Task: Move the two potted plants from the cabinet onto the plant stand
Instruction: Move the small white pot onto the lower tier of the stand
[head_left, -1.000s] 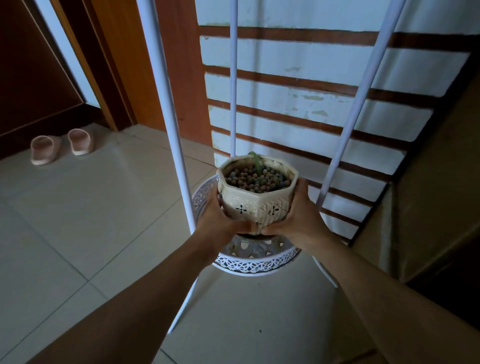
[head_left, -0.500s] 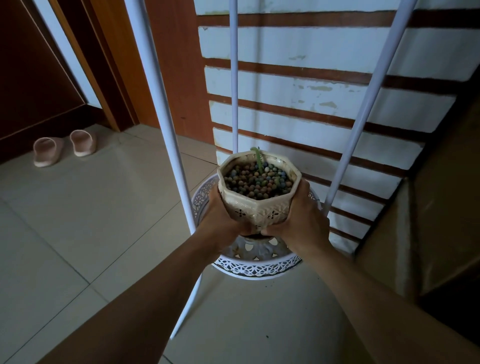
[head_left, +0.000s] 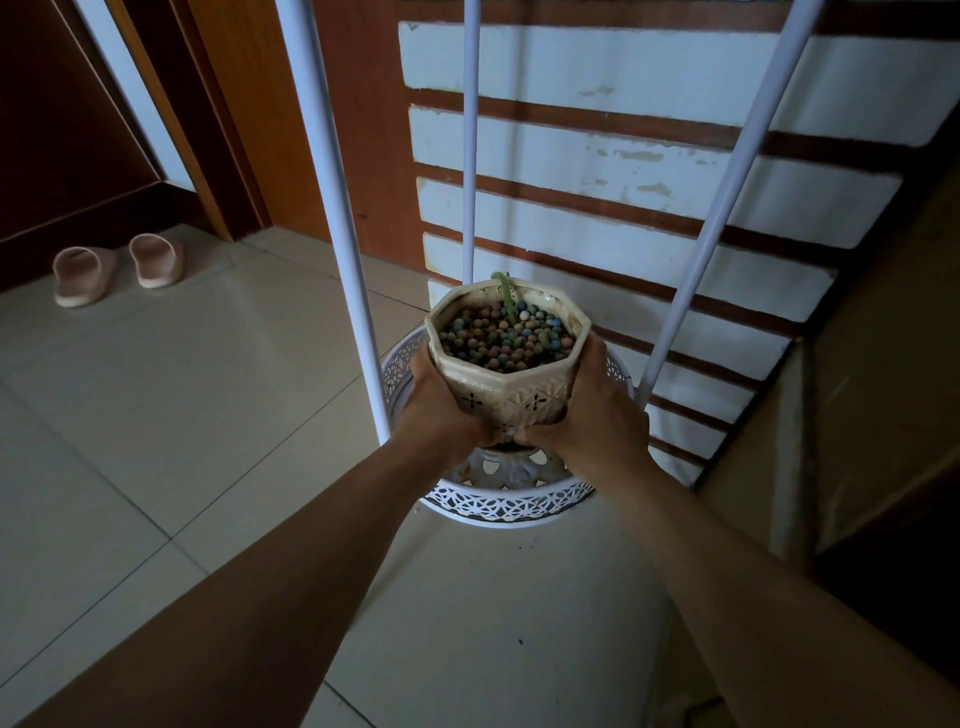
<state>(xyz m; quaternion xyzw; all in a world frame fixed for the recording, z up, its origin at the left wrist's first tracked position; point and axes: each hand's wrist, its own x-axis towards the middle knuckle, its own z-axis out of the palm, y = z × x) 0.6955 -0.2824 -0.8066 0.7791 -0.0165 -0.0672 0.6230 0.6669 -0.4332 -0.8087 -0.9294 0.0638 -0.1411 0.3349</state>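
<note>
A cream octagonal pot (head_left: 511, 395) filled with coloured pebbles and one thin green sprout is held between both hands. My left hand (head_left: 441, 410) grips its left side and my right hand (head_left: 597, 415) grips its right side. The pot hangs just above the round white lattice-rimmed shelf (head_left: 509, 501) of the plant stand, inside its three white poles (head_left: 343, 208). Whether the pot's base touches the shelf is hidden by my hands. The second potted plant is not in view.
A striped brown-and-white wall (head_left: 623, 171) stands right behind the stand. A tan cabinet side (head_left: 857, 415) is close on the right. A pair of pink slippers (head_left: 119, 267) lies on the tiled floor by a dark wooden door at far left.
The pot, still held by both hands, appears a little closer and higher in the frame over the round shelf; the view has tilted slightly.
</note>
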